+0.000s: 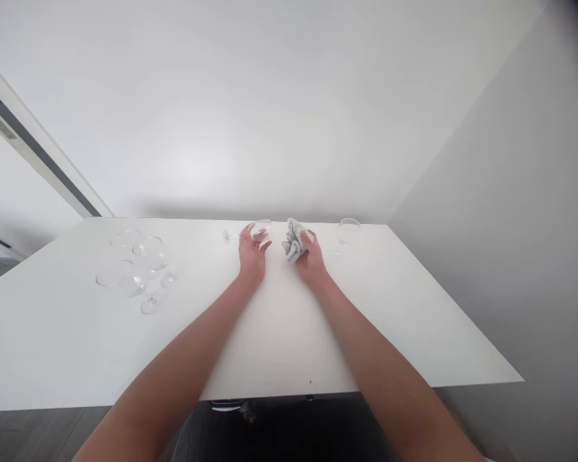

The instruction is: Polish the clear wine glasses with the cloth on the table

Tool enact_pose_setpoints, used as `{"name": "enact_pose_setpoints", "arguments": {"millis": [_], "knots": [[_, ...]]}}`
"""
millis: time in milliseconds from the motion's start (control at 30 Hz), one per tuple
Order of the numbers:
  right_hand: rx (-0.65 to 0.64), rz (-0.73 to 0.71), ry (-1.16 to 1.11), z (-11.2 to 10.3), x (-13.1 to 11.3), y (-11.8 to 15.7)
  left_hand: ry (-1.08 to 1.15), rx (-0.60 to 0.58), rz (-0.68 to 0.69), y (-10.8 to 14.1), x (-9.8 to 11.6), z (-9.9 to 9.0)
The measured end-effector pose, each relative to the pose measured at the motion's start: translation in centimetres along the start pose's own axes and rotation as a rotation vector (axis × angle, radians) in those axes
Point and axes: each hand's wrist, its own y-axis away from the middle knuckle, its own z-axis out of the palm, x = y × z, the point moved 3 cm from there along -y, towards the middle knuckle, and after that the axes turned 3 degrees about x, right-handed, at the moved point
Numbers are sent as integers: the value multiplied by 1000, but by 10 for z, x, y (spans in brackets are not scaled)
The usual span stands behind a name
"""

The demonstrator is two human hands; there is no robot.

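Note:
My left hand (252,253) grips a clear wine glass (262,230) by its bowl. The glass is tipped on its side, its foot pointing left and its mouth turned right. Close by on the right, my right hand (311,256) is closed around a crumpled light grey cloth (293,241). A small gap separates the cloth from the glass's mouth. Both hands are over the far part of the white table (289,333).
Several clear wine glasses (135,281) are grouped on the table's left side, some seeming to lie tilted. Another wine glass (349,232) stands right of my right hand. A white wall (289,115) rises behind the table, and a grey wall (520,212) borders the right.

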Motion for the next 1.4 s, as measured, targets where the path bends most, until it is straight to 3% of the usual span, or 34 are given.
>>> {"name": "enact_pose_setpoints", "arguments": {"millis": [133,300,400,533,767,900,1033,1167,1267,1400], "knots": [[-18,9,12,2,1,-1,31,-34,-31,1,0,1],[98,22,104,-1,3,-2,78,-177,-124,6,1,10],[51,23,141,-1,3,-2,57,-212,-112,8,2,12],[17,-7,145,-3,2,-2,51,-162,-102,5,0,9],[208,62,76,-8,7,-7,112,-85,-47,-2,-2,4],[241,84,78,-11,11,-10,140,-56,23,-5,1,1],[230,38,200,-18,11,-14,75,3,107,-5,4,-3],[317,-119,254,-24,2,-13,-60,66,168,-2,6,-4],[173,-223,386,-13,-4,-3,-181,39,155,3,4,-1],[-124,-101,391,6,0,13,-242,-66,136,7,2,4]]}}
